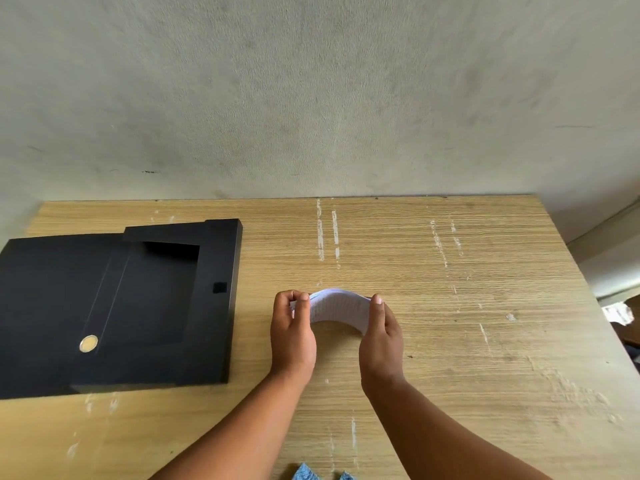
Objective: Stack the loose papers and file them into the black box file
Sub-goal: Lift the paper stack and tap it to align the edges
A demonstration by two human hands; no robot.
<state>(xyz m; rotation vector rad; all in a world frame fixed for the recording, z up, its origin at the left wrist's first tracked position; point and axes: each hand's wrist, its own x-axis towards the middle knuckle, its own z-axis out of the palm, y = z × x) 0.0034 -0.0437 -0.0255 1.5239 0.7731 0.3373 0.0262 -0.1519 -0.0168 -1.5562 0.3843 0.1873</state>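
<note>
1. The stacking looks largely done: the white lined papers [337,308] are gathered into 1 bundle, and no other loose sheets show on the worn light-wood desk [450,306].
2. The left hand [293,332] is closed on the left edge of the bundle, thumb on top and fingers curled around it; the right hand [381,336] pinches the right edge in the same way.
3. Between the 2 hands the bundle bows upward in an arch, its middle raised clear of the desk. Whether the edges are squared cannot be told.
4. The filing is not yet done. The flat black cardboard box file [117,306] lies open on the desk, well apart to the left of the left hand, and its tray appears to hold no papers.
5. What is left, as I judge it: flatten the bundle, carry it left past the left hand, lay it in the tray, then close the flap.
</note>
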